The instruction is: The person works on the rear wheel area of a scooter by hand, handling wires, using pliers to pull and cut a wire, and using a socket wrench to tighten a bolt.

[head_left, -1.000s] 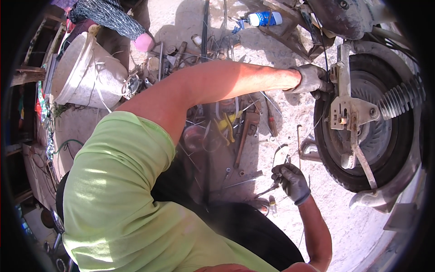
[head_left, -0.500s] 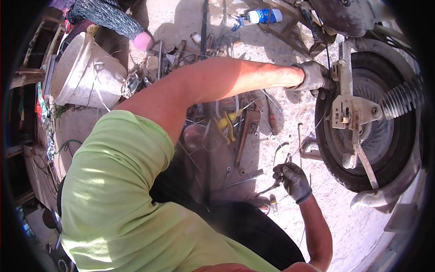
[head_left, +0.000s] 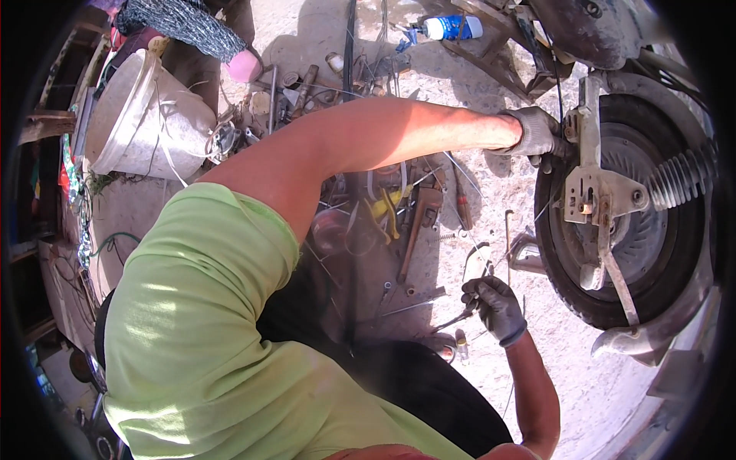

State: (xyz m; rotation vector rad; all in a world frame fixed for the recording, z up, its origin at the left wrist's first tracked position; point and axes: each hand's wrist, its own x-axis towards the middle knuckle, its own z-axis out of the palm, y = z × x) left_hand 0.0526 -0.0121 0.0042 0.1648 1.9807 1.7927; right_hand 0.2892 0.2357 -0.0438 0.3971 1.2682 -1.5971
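Observation:
My left hand [head_left: 539, 135], in a grey glove, reaches to the metal arm [head_left: 589, 138] beside a scooter-type wheel [head_left: 560, 268]. Its fingers are curled near a thin black cable [head_left: 557, 73]; what they grip is hidden. My right hand [head_left: 497, 308], also gloved, is raised over the ground nearer to me, its fingers pinched together. A dark, thin tool [head_left: 451, 323] shows next to these fingertips, but I cannot tell whether it is held. Just beyond lies a pale oval piece [head_left: 477, 263]. A slotted bracket [head_left: 598, 195] joins the metal arm by a coil spring [head_left: 678, 175].
Hand tools lie scattered on the ground: a rusty pipe wrench [head_left: 418, 230], yellow-handled pliers [head_left: 389, 208] and a red-handled screwdriver [head_left: 463, 211]. A tipped white bucket [head_left: 146, 119] is at the left. A blue-and-white bottle [head_left: 452, 28] lies at the far side, near a metal stand [head_left: 498, 65].
The wheel and its surroundings sit slightly lower in the picture, as the view has shifted a little. Both hands keep nearly the same places and poses.

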